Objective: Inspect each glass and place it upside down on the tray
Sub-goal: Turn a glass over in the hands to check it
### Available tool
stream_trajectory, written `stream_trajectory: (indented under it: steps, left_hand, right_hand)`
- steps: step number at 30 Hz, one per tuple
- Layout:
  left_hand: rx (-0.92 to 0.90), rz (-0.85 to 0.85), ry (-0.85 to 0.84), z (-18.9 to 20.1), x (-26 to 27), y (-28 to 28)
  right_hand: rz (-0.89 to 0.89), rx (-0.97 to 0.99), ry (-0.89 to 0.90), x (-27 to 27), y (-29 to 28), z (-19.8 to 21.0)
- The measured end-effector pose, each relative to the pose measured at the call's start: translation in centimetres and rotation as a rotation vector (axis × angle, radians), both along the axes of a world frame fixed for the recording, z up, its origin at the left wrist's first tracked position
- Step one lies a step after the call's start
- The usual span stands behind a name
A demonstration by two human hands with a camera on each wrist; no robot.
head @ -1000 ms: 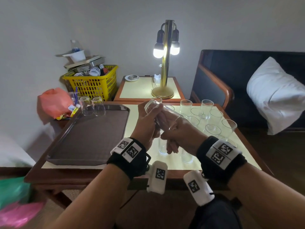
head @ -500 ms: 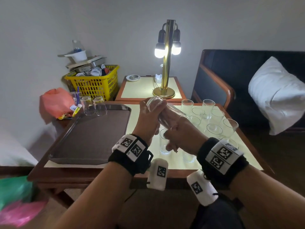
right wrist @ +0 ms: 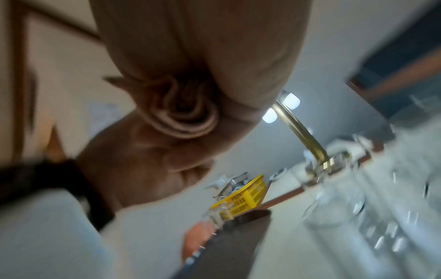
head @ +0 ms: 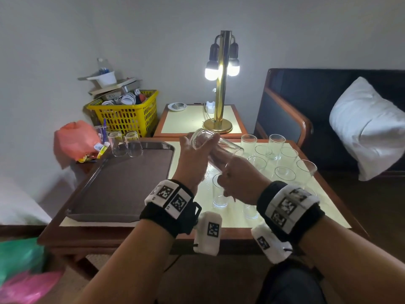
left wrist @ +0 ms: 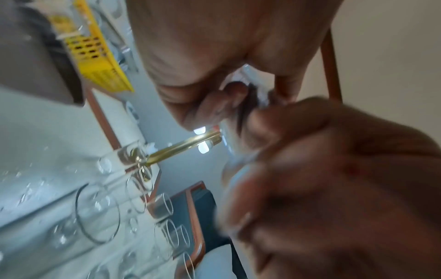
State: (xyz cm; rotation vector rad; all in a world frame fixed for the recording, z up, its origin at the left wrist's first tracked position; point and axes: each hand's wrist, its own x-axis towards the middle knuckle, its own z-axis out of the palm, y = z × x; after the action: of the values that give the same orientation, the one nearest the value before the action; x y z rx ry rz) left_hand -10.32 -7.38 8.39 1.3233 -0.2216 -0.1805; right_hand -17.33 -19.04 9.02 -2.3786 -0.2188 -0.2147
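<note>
A clear glass is held tilted above the table, base up to the left and rim down to the right. My left hand grips its base end. My right hand holds it at the rim end from below. The brown tray lies to the left of my hands, with two glasses upside down at its far left corner. Several upright glasses stand on the table to the right. The wrist views are blurred; the left palm and curled right fingers fill them.
One upright glass stands just under my hands. A lit brass lamp is on the side table behind. A yellow basket and a pink bag sit beyond the tray. A sofa with a white pillow is at right.
Both hands keep hold of the same glass. Its rim end has come up a little, so it lies closer to level. The glasses on the tray and table have not moved.
</note>
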Motion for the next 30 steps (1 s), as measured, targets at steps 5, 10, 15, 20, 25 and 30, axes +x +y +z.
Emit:
stream_trajectory:
  steps: [5,10,15,20,25,30]
  left_hand:
    - [0.011,0.019,-0.041,0.9,0.3,-0.2]
    - [-0.217,-0.006,-0.037,0.4,-0.5,-0.4]
    - [0.039,-0.033,0.028,1.9,0.3,0.0]
    - [0.049,0.010,0.012,1.6,0.4,-0.2]
    - [-0.187,-0.019,0.022,-0.3,-0.8,-0.2]
    - [0.043,0.019,0.018,0.2,0.3,0.1]
  right_hand:
    - [-0.002,-0.349,-0.167,0.3,0.8,-1.1]
    - [0.167,0.854,0.263,-0.4,0.6,1.4]
    - [0.024,0.059,-0.005,0.5,0.0,0.1]
    - [0.020,-0.222,-0.036,0.7,0.3,-0.6]
    - [0.186,0.846,0.275,-1.1,0.4,0.6]
    - [-0.020,-0.090,-0.003,0.4,0.1,-0.6]
